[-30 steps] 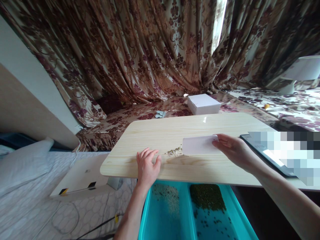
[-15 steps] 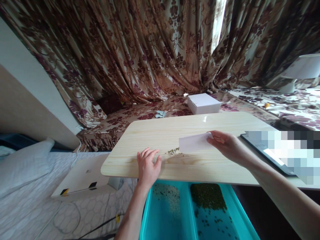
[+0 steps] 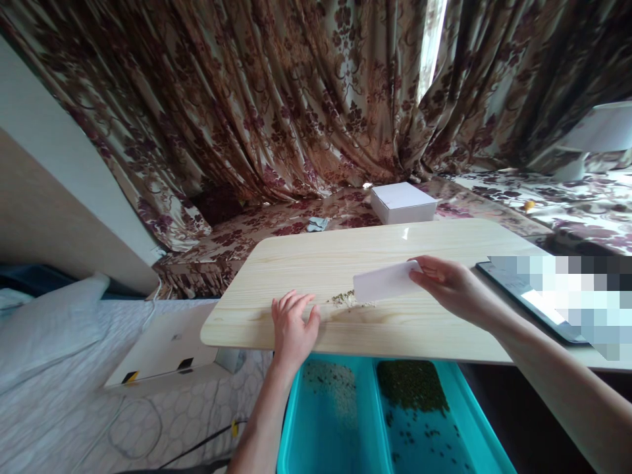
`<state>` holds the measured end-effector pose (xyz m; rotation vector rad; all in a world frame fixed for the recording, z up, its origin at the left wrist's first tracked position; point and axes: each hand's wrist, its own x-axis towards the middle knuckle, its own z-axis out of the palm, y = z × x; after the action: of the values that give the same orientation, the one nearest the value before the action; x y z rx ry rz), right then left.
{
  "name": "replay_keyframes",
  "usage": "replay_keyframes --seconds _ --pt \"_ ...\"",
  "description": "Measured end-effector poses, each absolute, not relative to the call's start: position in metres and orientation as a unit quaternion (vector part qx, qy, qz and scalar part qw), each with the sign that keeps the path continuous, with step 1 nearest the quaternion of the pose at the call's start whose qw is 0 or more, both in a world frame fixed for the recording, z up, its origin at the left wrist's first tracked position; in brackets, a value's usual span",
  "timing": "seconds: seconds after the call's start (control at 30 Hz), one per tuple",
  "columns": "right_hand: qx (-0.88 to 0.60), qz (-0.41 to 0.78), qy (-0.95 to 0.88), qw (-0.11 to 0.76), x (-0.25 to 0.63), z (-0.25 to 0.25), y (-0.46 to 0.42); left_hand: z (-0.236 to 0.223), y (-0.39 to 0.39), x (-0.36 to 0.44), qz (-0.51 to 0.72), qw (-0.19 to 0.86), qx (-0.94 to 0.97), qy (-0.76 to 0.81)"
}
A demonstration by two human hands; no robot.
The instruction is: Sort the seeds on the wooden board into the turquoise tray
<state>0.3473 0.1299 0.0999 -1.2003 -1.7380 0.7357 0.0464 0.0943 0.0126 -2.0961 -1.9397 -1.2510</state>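
My right hand [image 3: 439, 280] pinches a white card [image 3: 382, 282] at its right end, tilted just above the light wooden table [image 3: 276, 263]. Under and beside the card's left edge lies a small scatter of mixed green beans and pale grains [image 3: 344, 299]. My left hand [image 3: 295, 327] rests on the table's near edge to the left of the scatter, fingers spread and holding nothing. Below the near edge is a turquoise divided tray [image 3: 368, 421]. Pale grains with a few dark bits [image 3: 340, 388] lie in its left compartment, green beans [image 3: 415, 385] in its right.
A dark flat device [image 3: 533, 303], partly pixelated, lies on the table's right side. Behind the table are a white box [image 3: 402, 201] and a folded cloth [image 3: 317, 224]. A white lamp [image 3: 597, 131] stands at far right. On the bed at left lies a pale flat box [image 3: 162, 345].
More pale grains now show beneath the card's lower edge. The view has shifted very slightly; both hands stay almost where they were.
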Motion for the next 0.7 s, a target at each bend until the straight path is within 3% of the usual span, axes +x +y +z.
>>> replay_keyframes --seconds 0.27,0.5,0.7 --pt "-0.471 0.318 -0.688 0.451 0.350 0.102 0.122 0.011 0.095 0.048 -0.425 -0.012 -0.657 -0.622" --pt "-0.409 0.407 -0.687 0.442 0.312 0.093 0.129 0.013 0.098 0.044 -0.471 -0.049 -0.631 -0.614" --pt "-0.363 0.490 -0.702 0.368 0.275 0.074 0.152 0.014 0.101 0.037 -0.511 -0.109 -0.592 -0.614"
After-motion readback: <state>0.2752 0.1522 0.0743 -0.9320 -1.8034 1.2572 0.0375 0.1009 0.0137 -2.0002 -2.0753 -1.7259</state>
